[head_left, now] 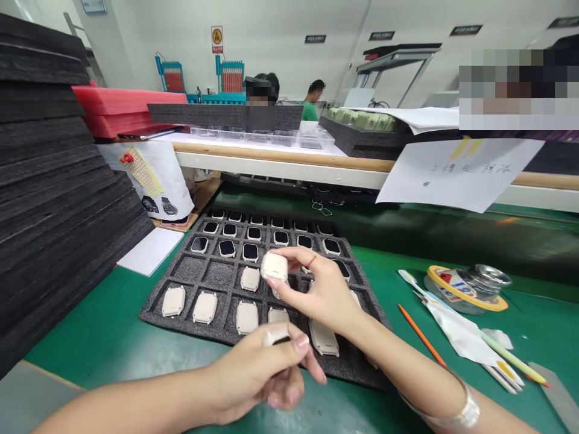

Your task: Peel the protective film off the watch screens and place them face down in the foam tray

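A dark foam tray (181, 304) lies on the green mat, its pockets filled with several beige watch bodies, some face up with black screens at the back, some face down in front. My right hand (323, 292) pinches one beige watch body (274, 267) over the tray's middle. My left hand (260, 377), near the tray's front edge, grips another beige watch body (275, 336) between thumb and fingers.
Tall stack of black foam sheets (54, 199) on the left. White card (151, 250) beside it. Tape roll and metal tin (468, 288), orange pencil (420, 334) and wipes on the right. A raised shelf (289, 160) with trays behind; people sit beyond it.
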{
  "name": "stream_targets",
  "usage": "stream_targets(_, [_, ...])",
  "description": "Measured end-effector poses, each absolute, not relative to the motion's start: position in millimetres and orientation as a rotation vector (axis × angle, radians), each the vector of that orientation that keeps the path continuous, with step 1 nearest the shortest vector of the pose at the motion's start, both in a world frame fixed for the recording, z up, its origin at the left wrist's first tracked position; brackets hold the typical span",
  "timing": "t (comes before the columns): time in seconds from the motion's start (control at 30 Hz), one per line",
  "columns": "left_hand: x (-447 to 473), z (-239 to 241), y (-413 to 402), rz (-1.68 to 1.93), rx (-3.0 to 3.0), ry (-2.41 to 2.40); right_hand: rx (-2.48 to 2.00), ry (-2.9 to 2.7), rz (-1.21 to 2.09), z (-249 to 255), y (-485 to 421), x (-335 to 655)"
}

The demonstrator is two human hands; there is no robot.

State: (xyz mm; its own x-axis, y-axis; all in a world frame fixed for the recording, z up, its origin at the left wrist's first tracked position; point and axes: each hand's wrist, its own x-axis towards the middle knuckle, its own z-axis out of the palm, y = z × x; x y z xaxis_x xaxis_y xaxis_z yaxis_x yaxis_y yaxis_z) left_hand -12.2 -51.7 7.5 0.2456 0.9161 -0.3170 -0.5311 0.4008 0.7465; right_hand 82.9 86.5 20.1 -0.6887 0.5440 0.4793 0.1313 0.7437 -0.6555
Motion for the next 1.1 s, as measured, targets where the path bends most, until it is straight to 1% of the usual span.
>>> stream_targets(0.07, [-9.7, 4.7, -52.5, 0.966, 0.615, 0.815, -0.464, -2.348, 0.759, 15.2, 88.0, 61.3])
stream_targets(0.2, [-13.6, 1.8, -52.7, 0.923, 0.819, 0.870, -0.378, -2.513, 0.690, -1.2, 78.7, 14.7])
stream_targets(0.3, [-20.5, 4.2, -53.4, 0.825, 0.946, 0.908, -0.390, -2.541, 0.652, -14.7, 72.7, -10.4])
stream_targets(0.4, [-23.0, 6.2, -54.4, 0.799, 1.005, 0.924, -0.377, -2.497, 0.674, -15.5, 73.4, -15.4])
stream_targets(0.6, [-16.3, 0.5, -51.4, 0.915, 0.795, 0.921, -0.266, -2.311, 0.797, 23.7, 72.4, 40.7])
stream_targets(0.7, [-14.9, 0.5, -48.0, 1.069, 0.666, 0.931, -0.228, -2.223, 0.854, 36.1, 63.4, 81.8])
stream_targets(0.83, [-18.1, 4.5, -46.0, 1.301, 0.464, 0.891, -0.158, -2.319, 0.787, 33.9, 51.7, 115.4])
stream_targets(0.93, [-22.1, 2.5, -44.4, 1.313, 0.314, 0.742, -0.143, -2.397, 0.776, 26.9, 47.6, 120.2])
stream_targets(1.1, [-25.6, -2.0, -40.7, 1.322, 0.271, 0.625, -0.148, -2.343, 0.825, 20.4, 47.5, 116.9])
